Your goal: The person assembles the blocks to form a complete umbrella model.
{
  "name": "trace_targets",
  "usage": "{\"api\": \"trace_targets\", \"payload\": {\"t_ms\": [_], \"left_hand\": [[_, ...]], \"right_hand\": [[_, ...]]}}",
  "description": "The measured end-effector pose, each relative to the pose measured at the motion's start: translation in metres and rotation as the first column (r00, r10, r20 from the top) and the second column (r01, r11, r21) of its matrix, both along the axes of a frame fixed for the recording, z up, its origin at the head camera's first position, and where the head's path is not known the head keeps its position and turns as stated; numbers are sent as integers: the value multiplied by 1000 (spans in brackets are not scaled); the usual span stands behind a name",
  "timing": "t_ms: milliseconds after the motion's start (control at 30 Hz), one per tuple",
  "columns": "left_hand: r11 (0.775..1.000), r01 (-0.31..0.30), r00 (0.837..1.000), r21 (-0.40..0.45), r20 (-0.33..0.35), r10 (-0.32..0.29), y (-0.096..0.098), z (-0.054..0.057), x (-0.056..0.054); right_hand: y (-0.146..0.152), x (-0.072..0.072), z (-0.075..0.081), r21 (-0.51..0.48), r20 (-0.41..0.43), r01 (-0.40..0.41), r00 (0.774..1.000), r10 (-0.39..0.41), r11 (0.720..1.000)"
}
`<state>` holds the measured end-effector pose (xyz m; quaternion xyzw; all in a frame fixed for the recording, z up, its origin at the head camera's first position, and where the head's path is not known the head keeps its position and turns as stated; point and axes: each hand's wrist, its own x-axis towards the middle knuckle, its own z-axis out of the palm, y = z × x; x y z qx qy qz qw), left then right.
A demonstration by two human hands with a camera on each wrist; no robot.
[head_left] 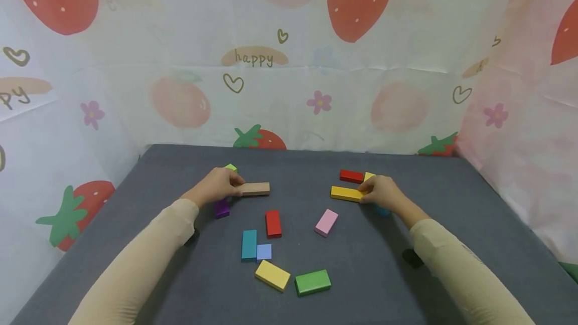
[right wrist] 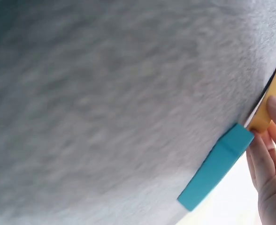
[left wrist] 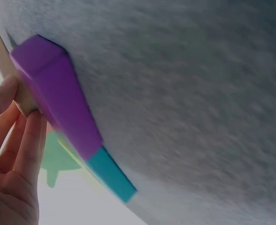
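Observation:
My left hand [head_left: 219, 185] pinches one end of a tan wooden block [head_left: 255, 189] at the left of the table. Close by that hand are a purple block [head_left: 222, 208] and a lime green block [head_left: 231, 167]; the left wrist view also shows a teal block [left wrist: 111, 174] against the purple one. On the right, my right hand [head_left: 384, 193] grips the end of an orange-yellow block [head_left: 345, 193] between thumb and fingers. A blue-teal block [right wrist: 216, 167] lies beside it, mostly hidden by the hand in the head view. Behind are a red block [head_left: 351, 176] and a partly covered yellow block [head_left: 370, 176].
Between the hands lie a red block [head_left: 273, 223] and a pink block [head_left: 326, 222]. Nearer are a teal block [head_left: 249, 246], a light blue block [head_left: 264, 252], a yellow block [head_left: 273, 275] and a green block [head_left: 313, 282]. Strawberry-print cloth [head_left: 271, 104] surrounds the dark table [head_left: 361, 295].

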<state>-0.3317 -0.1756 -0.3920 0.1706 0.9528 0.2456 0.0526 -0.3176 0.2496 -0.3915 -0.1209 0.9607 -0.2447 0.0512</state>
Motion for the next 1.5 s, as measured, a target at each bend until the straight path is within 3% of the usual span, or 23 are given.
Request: {"api": "trace_targets", "payload": {"t_ms": [633, 1500], "left_hand": [[998, 28, 998, 62, 56, -32, 29, 2, -6], [997, 34, 998, 67, 55, -38, 52, -7, -15]], "right_hand": [[-30, -15, -3, -50, 24, -18, 1000, 19, 999], [-60, -17, -1, -63, 38, -41, 998, 43, 997]]}}
